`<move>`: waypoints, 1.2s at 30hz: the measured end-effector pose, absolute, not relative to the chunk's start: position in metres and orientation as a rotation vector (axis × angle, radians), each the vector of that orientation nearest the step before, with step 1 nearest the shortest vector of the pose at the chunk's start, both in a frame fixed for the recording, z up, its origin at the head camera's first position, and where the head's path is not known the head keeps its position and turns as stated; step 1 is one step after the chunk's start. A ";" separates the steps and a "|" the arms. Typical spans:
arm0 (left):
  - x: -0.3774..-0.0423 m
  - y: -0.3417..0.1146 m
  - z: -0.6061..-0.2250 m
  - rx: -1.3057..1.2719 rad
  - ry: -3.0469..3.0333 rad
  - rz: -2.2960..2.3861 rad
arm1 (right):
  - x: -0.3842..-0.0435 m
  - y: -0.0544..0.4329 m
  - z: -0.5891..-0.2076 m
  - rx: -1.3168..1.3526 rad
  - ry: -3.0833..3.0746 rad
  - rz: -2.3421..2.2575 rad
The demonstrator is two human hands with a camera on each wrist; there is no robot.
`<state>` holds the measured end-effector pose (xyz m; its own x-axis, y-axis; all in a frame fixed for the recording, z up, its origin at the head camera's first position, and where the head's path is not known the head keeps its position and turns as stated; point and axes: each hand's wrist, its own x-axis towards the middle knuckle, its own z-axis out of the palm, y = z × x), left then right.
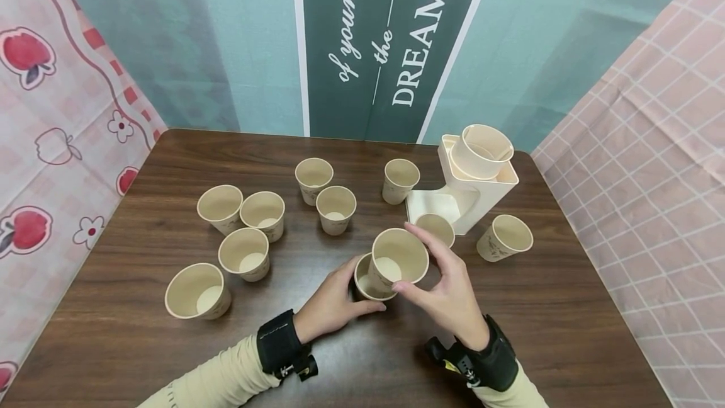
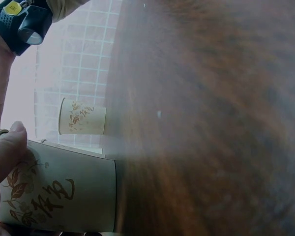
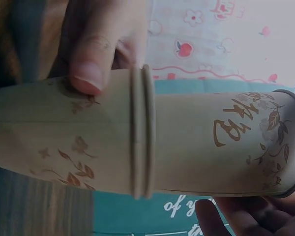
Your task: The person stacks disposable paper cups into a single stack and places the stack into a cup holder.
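Near the front middle of the table, my left hand (image 1: 333,303) holds a pale paper cup (image 1: 362,279) with its thumb at the near side. Two rims close together in the right wrist view suggest nested cups (image 3: 78,132) in that hand. Above them my right hand (image 1: 450,285) grips another paper cup (image 1: 409,250) between thumb and fingers near its rim. Its base sits at or just inside the lower cup's mouth; how deep is hidden. Brown leaf prints and lettering mark the held upper cup (image 3: 221,142). The left thumb (image 2: 10,150) presses the cup wall (image 2: 64,196).
Several more paper cups stand on the brown table (image 1: 351,370): a left group (image 1: 221,206), a back pair (image 1: 313,175), a cup (image 1: 399,178) beside the white holder (image 1: 481,197), one (image 1: 438,226) behind my right fingers, one (image 1: 504,238) farther right. Another cup tops the holder (image 1: 481,153).
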<state>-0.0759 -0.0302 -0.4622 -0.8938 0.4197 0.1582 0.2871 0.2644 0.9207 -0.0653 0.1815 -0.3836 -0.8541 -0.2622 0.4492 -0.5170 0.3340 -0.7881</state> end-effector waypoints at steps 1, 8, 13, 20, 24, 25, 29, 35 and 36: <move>-0.076 -0.030 -0.462 0.675 2.404 1.706 | -0.065 0.181 -0.385 0.701 -2.371 1.520; -0.076 -0.029 -0.463 0.661 2.414 1.693 | -0.067 0.179 -0.394 0.739 -2.371 1.449; -0.076 -0.030 -0.462 0.661 2.408 1.693 | -0.067 0.178 -0.398 0.737 -2.399 1.421; -0.076 -0.030 -0.462 0.672 2.405 1.690 | -0.066 0.177 -0.405 0.742 -2.413 1.417; -0.076 -0.030 -0.462 0.672 2.411 1.681 | -0.066 0.176 -0.410 0.745 -2.411 1.427; -0.076 -0.030 -0.462 0.673 2.411 1.680 | -0.065 0.176 -0.412 0.745 -2.410 1.433; -0.076 -0.031 -0.461 0.673 2.408 1.681 | -0.064 0.173 -0.415 0.745 -2.413 1.442; -0.075 -0.031 -0.462 0.670 2.408 1.678 | -0.065 0.172 -0.419 0.757 -2.401 1.424; -0.076 -0.031 -0.462 0.670 2.409 1.678 | -0.065 0.172 -0.419 0.757 -2.398 1.422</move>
<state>-0.0756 -0.0312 -0.4616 -0.8928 0.4270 0.1432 0.2823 0.2828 0.9167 -0.0652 0.1722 -0.4188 -0.8331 -0.3053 0.4612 -0.5511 0.3877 -0.7389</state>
